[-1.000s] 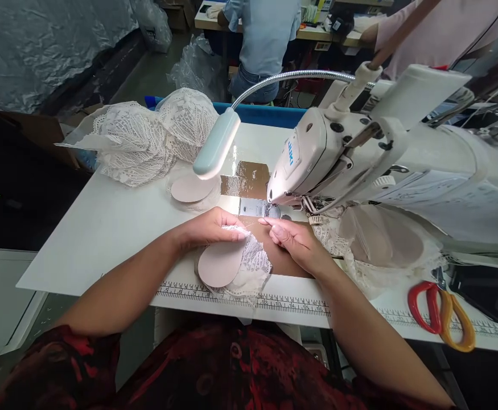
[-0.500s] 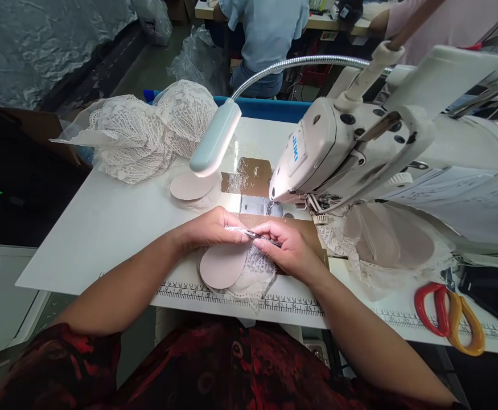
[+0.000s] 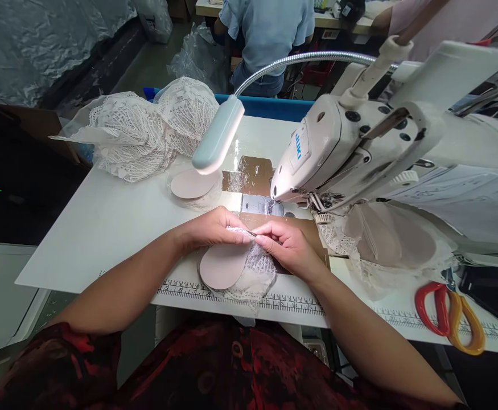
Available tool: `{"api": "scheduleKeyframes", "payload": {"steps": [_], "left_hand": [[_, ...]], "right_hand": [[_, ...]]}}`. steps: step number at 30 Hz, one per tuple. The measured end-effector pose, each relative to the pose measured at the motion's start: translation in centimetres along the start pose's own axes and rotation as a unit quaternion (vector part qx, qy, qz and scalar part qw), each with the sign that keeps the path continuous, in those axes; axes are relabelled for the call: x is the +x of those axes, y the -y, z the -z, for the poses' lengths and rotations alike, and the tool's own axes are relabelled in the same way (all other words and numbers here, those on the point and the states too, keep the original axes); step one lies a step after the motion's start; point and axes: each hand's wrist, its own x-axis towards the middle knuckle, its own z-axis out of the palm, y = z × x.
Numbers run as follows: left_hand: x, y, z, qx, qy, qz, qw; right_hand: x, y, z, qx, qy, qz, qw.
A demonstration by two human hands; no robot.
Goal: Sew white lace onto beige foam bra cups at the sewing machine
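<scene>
My left hand (image 3: 219, 226) pinches the upper edge of a white lace piece (image 3: 259, 267) between thumb and fingers. An oval beige pad (image 3: 223, 266) lies on that lace, below the hand, near the table's front edge. My right hand (image 3: 285, 246) is closed on a small, slim, dark metal tool (image 3: 252, 233), its tip at the lace edge beside my left thumb. Most of the tool is hidden in the fingers, so its exact kind does not show. Both hands nearly touch, in front of the sewing machine (image 3: 312, 154).
A lamp (image 3: 218, 136) on a bendable neck hangs over the white table (image 3: 116, 228). Stacked lace cups (image 3: 146, 134) and another beige pad (image 3: 194, 183) lie left. More lace and pads (image 3: 394, 239) are right, near red-and-orange-handled scissors (image 3: 449, 316). A person (image 3: 270, 34) sits beyond.
The metal tool has turned and slipped deeper into my right hand's grip, so less of it shows. My hands stay almost in place; the view has shifted slightly.
</scene>
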Motion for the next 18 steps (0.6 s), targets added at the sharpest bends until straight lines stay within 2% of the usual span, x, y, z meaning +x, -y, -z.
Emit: {"api": "scheduleKeyframes", "payload": {"steps": [9,18], "left_hand": [[0.3,0.2,-0.1,0.046,0.008,-0.025,0.999],[0.4,0.3,-0.4,0.089,0.001,-0.03,0.996]], "right_hand": [[0.1,0.3,0.6,-0.025,0.038,-0.004,0.999],[0.5,0.5,-0.4,-0.051,-0.005,-0.009,0.999]]}}
